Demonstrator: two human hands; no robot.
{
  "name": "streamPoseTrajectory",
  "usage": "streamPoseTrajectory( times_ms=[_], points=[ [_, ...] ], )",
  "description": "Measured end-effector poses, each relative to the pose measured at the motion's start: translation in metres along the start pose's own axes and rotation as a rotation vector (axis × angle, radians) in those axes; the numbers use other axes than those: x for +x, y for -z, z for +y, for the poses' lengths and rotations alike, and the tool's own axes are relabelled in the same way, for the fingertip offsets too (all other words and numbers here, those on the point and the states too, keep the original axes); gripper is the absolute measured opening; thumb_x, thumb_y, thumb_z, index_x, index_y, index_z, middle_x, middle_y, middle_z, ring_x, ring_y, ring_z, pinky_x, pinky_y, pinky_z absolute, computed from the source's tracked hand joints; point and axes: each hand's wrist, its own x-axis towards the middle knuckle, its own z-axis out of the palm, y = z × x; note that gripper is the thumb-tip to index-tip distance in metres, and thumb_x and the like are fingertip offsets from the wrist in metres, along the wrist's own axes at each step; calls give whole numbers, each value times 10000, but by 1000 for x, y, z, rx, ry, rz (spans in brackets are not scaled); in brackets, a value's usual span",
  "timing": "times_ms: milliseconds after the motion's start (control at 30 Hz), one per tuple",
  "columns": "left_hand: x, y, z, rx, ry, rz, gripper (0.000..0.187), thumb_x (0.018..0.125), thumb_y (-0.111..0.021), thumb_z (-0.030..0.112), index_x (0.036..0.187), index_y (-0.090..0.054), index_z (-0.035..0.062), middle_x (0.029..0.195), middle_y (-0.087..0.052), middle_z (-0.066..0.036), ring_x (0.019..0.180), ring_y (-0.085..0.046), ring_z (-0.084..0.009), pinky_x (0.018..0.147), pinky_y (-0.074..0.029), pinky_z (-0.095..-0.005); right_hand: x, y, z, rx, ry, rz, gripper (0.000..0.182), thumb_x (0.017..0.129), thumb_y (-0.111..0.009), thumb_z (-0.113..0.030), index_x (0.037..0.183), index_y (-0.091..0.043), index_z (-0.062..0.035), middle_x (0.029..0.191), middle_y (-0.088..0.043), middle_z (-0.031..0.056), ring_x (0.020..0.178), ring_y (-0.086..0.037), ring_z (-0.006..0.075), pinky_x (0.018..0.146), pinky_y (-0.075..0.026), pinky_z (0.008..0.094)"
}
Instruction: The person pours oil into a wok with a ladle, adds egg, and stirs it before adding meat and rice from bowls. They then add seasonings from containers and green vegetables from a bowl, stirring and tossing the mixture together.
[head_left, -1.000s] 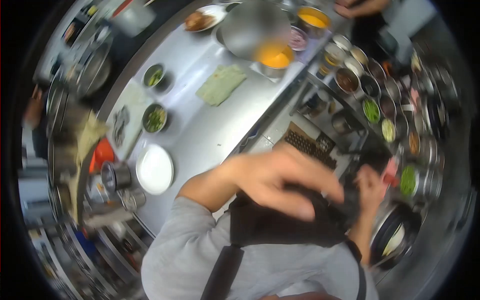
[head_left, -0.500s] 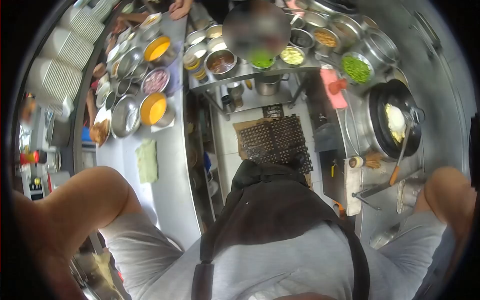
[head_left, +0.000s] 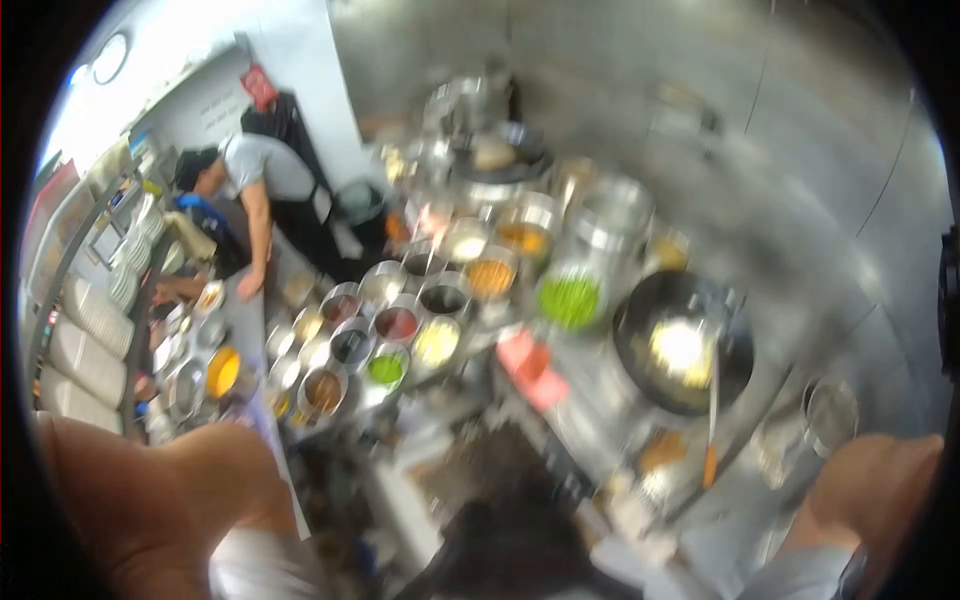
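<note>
wok (head_left: 637, 335): pale food (head_left: 680, 350), 1 utensil (head_left: 712, 415) | arms (head_left: 215, 475): 2, bent

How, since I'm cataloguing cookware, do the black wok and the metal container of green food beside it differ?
The wok is black, the container silvery. The wok looks wider than the container. The wok's pale food leaves its sides bare, with a long-handled utensil reaching in; the container's bright green food shows no utensil. Both are round and open-topped.
</note>
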Motion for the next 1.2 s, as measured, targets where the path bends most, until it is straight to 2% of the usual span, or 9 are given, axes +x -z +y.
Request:
streamPoseTrajectory(
  times_ms=[600, 767, 867, 900, 967, 1033, 1100, 1167, 1200],
  points=[
    [-80, -128, -179, -211, 26, 92, 386, 849, -438, 319, 1013, -508, -23, 977, -531, -168, 765, -459, -233, 698, -384, -351, -151, -66, 60, -122, -286, 31, 340, 914, -403, -172, 1077, -569, 76, 965, -639, 189, 853, -633, 216, 774, -510, 305],
    [-167, -149, -256, -290, 414, 212, 377, 836, -465, 290, 953, -557, -56, 903, -591, -186, 683, -526, -220, 653, -413, -309, -230, -110, 27, -273, -1152, 57, 320, 904, -418, -134, 1057, -593, 85, 964, -654, 189, 856, -636, 205, 801, -499, 303],
    [-259, -203, -258, -109, 959, -74, 337, 844, -496, 230, 913, -633, -70, 825, -619, -122, 643, -507, -147, 581, -394, -267, -319, -175, -23, -493, -1895, -396, 349, 740, -708, -93, 1071, -643, -2, 1092, -646, 161, 1027, -608, 277, 916, -448, 343],
    [-310, -212, -250, -364, 1319, -179, 171, 839, -598, 74, 976, -654, -12, 944, -659, -118, 827, -620, -178, 742, -478, -289, -367, -185, -66, -546, -1914, -715, 465, 767, -699, -106, 1207, -573, -23, 1196, -593, 186, 1097, -572, 321, 954, -434, 369],
    [-419, -251, -227, -402, 1487, -741, 268, 809, -656, 116, 1066, -648, 39, 1030, -660, -150, 936, -640, -260, 808, -500, -340, -433, -180, -165, -528, -2094, -1248, 732, 746, -724, -155, 1392, -386, -109, 1198, -571, 220, 1092, -554, 398, 916, -464, 441],
    [-520, -281, -190, -187, 1234, -769, 470, 765, -682, 181, 1187, -574, 5, 1092, -626, -205, 964, -612, -398, 865, -487, -426, -430, -185, -198, -382, -2454, -1299, 744, 761, -705, -186, 1408, -347, -111, 1080, -608, 249, 998, -592, 418, 848, -487, 465],
    [-576, -297, -169, -17, 1102, -746, 548, 748, -694, 224, 1224, -545, -2, 1115, -612, -219, 981, -595, -425, 881, -479, -450, -422, -189, -214, -358, -2394, -1194, 695, 783, -685, -190, 1391, -364, -94, 1023, -612, 265, 938, -606, 428, 808, -488, 487],
    [-597, -309, -169, -146, 1574, -1099, 677, 717, -706, 329, 1260, -500, -18, 1145, -583, -261, 1063, -567, -400, 927, -452, -455, -413, -195, -220, -336, -2338, -1059, 647, 805, -665, -195, 1375, -381, -77, 967, -615, 281, 877, -620, 439, 767, -489, 509],
    [-605, -316, -174, -141, 1554, -1095, 677, 717, -706, 329, 1260, -500, -18, 1145, -583, -261, 1063, -567, -400, 927, -452, -455, -398, -194, -212, -356, -2364, -973, 621, 816, -638, -174, 1376, -386, -78, 884, -614, 276, 835, -626, 420, 743, -480, 495]
  ],
)
